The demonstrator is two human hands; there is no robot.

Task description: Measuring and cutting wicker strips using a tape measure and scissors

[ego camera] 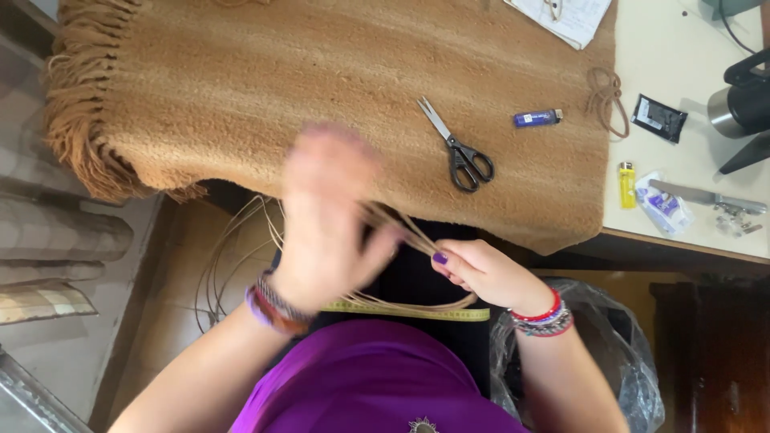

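The right hand [485,273] sits just below the near edge of the tabletop [682,64], its fingers closed in a pinch on a bundle of thin tan cords [401,309]. The cords run from that pinch up to the left hand [329,216] and loop down over the lap, with further strands hanging toward the floor at the left. The left hand is blurred; its fingers appear curled about the same cords, though the exact grip cannot be told. A yellow measuring tape [417,311] lies across the lap under the loop. A tan fringed blanket [241,88] covers most of the tabletop. On it, near the near edge, lie black-handled scissors [459,148] and a blue lighter [537,119]. A yellow lighter [626,184] lies on bare tabletop toward the right corner.
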